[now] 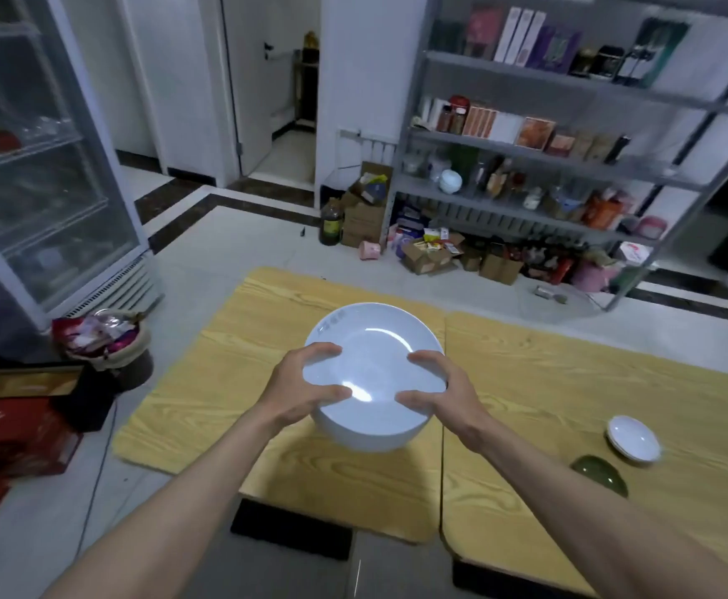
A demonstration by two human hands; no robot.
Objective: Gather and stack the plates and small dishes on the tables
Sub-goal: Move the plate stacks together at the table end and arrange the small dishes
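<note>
Your left hand (297,386) and right hand (444,391) clamp the plate stack (375,361) by its rim, fingers curled, above the left table (206,404). The small dishes (633,438) wait ungathered on the right table (569,382)

plates (375,373) that I hold: white with a light bluish tint; faint grey writing on the far rim.
tables (569,408) under the plates: pale yellow, with brown wood-grain lines.
small dishes (633,438), right of the plates: white.
bowl (600,475), right of the plates, nearer to me: dark green.
floor (206,261), beyond the plates: light grey tiles, dark marbled border.
box (16,434), left of the plates: red.
</note>
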